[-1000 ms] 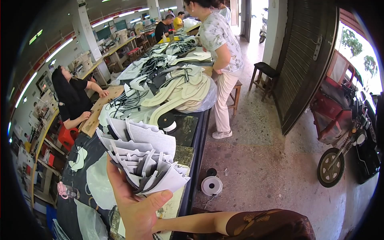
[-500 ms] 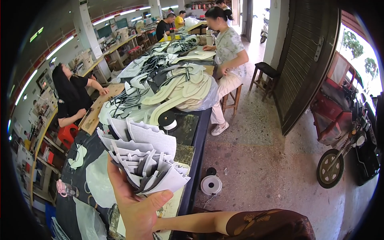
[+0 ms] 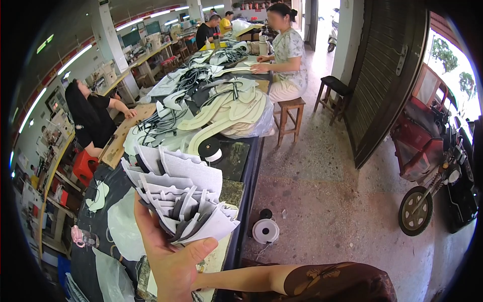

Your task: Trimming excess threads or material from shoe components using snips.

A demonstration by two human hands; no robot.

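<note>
My right hand (image 3: 173,264) is closed around the lower end of a fanned stack of grey fabric pieces (image 3: 193,173). The thumb presses the near side, while the other fingers go behind the stack at its left. The pieces look stiff, with pale grey faces, some darker grey faces and wavy edges. They are held up over the near end of a long, dark-covered table (image 3: 88,267). My left hand does not show.
Cream cut panels (image 3: 236,110) and black strips (image 3: 166,118) are heaped farther along the table. A black-and-white spool (image 3: 210,150) stands behind the stack. One person (image 3: 289,58) sits at the right side, another (image 3: 88,116) at the left. A wooden stool (image 3: 292,105) and white reel (image 3: 265,231) are on the floor.
The person on the right has sat more upright and brought both hands to the panels on the table. The person on the left has shifted slightly. My right hand and stack stay nearly still.
</note>
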